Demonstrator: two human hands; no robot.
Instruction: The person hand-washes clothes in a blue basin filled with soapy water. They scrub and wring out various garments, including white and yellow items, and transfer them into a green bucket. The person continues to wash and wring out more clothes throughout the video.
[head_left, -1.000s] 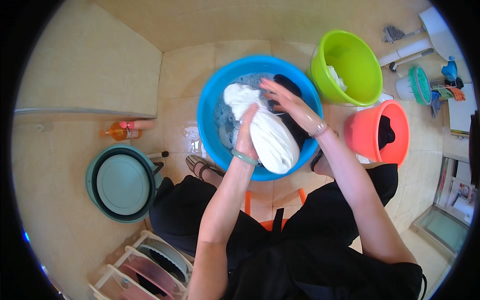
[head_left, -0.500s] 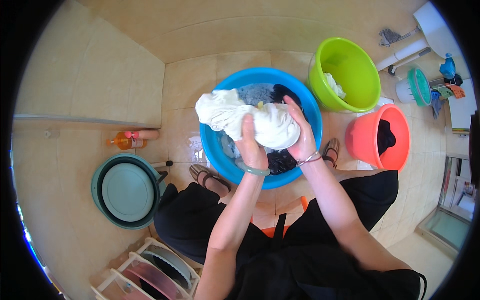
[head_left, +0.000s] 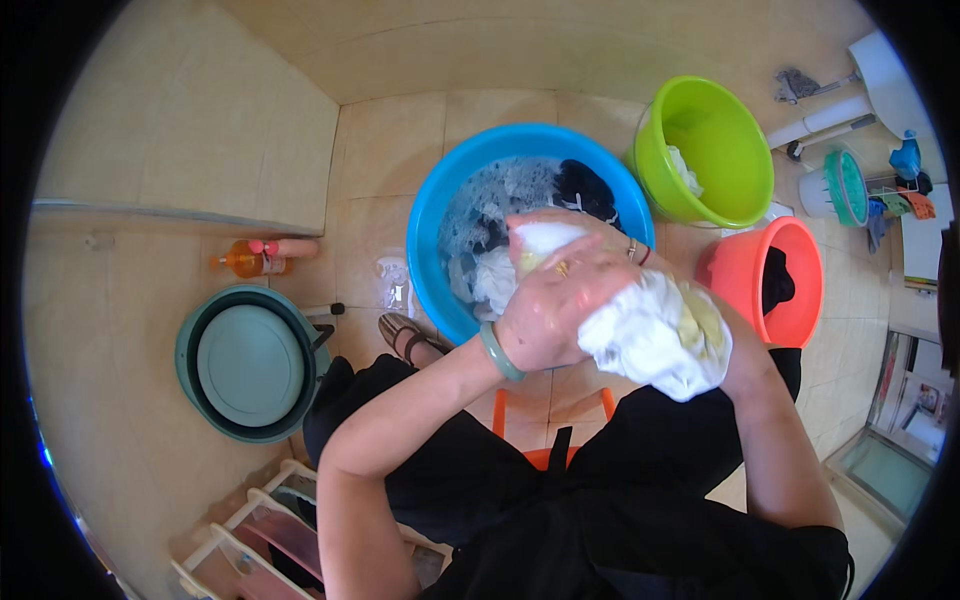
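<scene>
A bunched white cloth (head_left: pixel 655 335) with a yellowish patch is raised above the near right side of the blue basin (head_left: pixel 425 230). My left hand (head_left: pixel 555 310), with a pale green bangle at the wrist, is closed round its middle. My right hand (head_left: pixel 598 232) grips it on the far side, partly hidden by the left hand and the cloth. Another bit of white fabric shows between the hands. Below, the basin holds sudsy water, a black garment (head_left: pixel 582 190) and white fabric (head_left: pixel 495 280); whether that fabric joins the held cloth, I cannot tell.
At the right stand a lime green tub (head_left: pixel 740 180) and a coral bucket (head_left: pixel 720 265), each with clothing inside. On the left are a grey-green folding basin (head_left: pixel 250 360), an orange bottle (head_left: pixel 240 260) and a pink bottle (head_left: pixel 295 248). A rack (head_left: pixel 260 500) occupies the lower left.
The white cloth has come nearer to me and right, and is bunched smaller. My hands have gone from side by side under it to one over the other, gripping it.
</scene>
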